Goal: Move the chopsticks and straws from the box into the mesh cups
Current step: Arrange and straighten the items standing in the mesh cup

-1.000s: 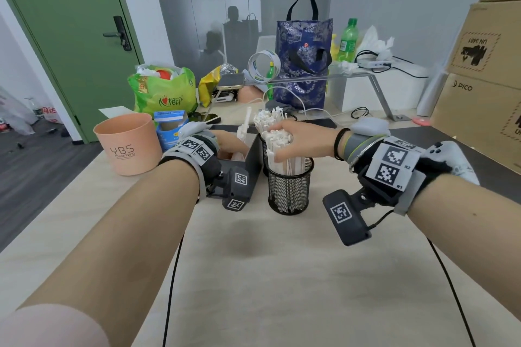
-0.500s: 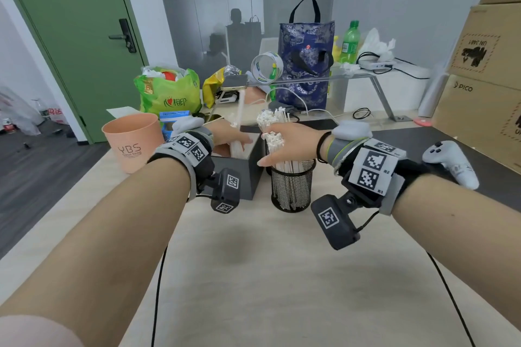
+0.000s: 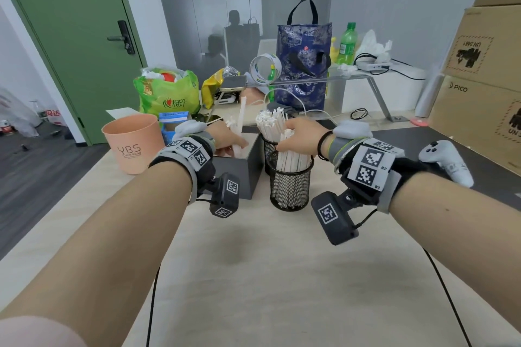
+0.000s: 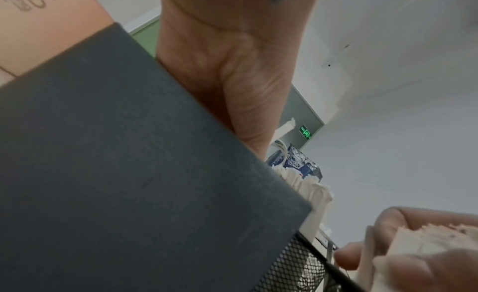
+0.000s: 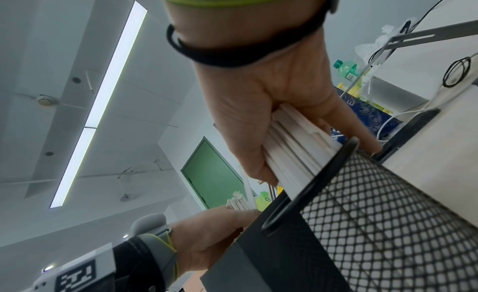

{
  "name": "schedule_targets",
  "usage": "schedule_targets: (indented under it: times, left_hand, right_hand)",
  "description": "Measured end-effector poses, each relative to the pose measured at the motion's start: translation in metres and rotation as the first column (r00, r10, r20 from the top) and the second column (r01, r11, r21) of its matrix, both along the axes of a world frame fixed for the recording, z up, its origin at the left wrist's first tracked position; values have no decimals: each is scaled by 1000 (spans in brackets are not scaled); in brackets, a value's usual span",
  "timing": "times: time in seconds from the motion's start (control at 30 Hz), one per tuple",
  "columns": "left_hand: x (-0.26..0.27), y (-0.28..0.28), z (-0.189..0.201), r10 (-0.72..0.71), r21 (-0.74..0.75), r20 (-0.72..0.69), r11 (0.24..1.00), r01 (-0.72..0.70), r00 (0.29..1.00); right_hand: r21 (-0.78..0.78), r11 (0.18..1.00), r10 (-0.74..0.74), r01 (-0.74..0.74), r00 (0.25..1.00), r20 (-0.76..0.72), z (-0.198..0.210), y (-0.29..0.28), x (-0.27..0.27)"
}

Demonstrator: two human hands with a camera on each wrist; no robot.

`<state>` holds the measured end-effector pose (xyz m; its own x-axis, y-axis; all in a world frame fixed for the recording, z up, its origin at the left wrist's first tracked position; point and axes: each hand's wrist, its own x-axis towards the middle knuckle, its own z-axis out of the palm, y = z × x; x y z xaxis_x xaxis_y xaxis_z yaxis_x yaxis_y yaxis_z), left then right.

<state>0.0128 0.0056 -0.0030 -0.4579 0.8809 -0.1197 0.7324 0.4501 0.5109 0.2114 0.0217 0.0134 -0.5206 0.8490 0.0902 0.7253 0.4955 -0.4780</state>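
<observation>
- Right hand (image 5: 279, 104): fingers curled round a bundle of paper-wrapped sticks (image 5: 297, 145), thumb on one flank, fingers on the other; chopsticks or straws, cannot tell.
- Directly under those fingers: near mesh cup (image 3: 289, 183), bundle's lower ends already below its rim, upper ends still clamped.
- Just beyond the right fingertips: far mesh cup (image 3: 270, 149), packed with wrapped sticks (image 3: 270, 124) fanning above the knuckles.
- Left hand (image 3: 225, 139): reaching down into the dark box (image 3: 242, 175); fingers hidden behind the box wall in the left wrist view, so curl cannot be told. White wrapped pieces (image 3: 238, 132) rising beside the thumb; actual hold not confirmed.
- Box touching or just beside both cups, on the thumb side of the right hand.
- Outward: pink cup (image 3: 132, 144) past the left wrist, white controller (image 3: 448, 160) behind the right wrist, all on the pale table (image 3: 267, 276).
- Step judged: dropping one bundle in the near cup, gathering the next from the box.
- Next move calls for: loosening the right grip so the bundle slides down without snagging the rim; then a firm left-hand gather, lifted clear of the box wall.
</observation>
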Motion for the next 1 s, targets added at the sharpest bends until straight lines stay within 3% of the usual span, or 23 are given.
schedule_targets:
  times: [0.13, 0.3, 0.43, 0.57, 0.67, 0.8, 0.9, 1.0]
  left_hand:
    - [1, -3, -1, 36, 94, -22, 995, -34, 999]
    - [5, -11, 24, 156, 400, 35, 903, -157, 987]
    - [18, -24, 45, 41, 592, 210, 790, -160, 977]
    - [31, -35, 61, 27, 693, 231, 697, -184, 973]
    - [38, -45, 66, -122, 744, 266, 657, -123, 956]
    - [57, -54, 64, -337, 721, 311, 692, 10, 889]
    - [67, -58, 59, -374, 674, 304, 734, 80, 876]
    - [65, -59, 55, -394, 663, 371, 746, 57, 841]
  right_hand:
    - [15, 1000, -20, 20, 1000, -14, -1, -1, 4]
    - [56, 998, -35, 38, 998, -47, -2, -4, 7]
    - [60, 997, -49, 54, 996, -77, -4, -2, 5]
    - [29, 996, -81, 86, 987, -137, -6, -5, 5]
    - [29, 998, -59, 64, 987, -150, -5, -6, 7]
    - [48, 998, -38, 45, 990, -135, -3, -7, 10]
    - [24, 1000, -15, 18, 994, -109, -1, -6, 13]
    - [-4, 1000, -2, 2, 994, -108, 1, -4, 15]
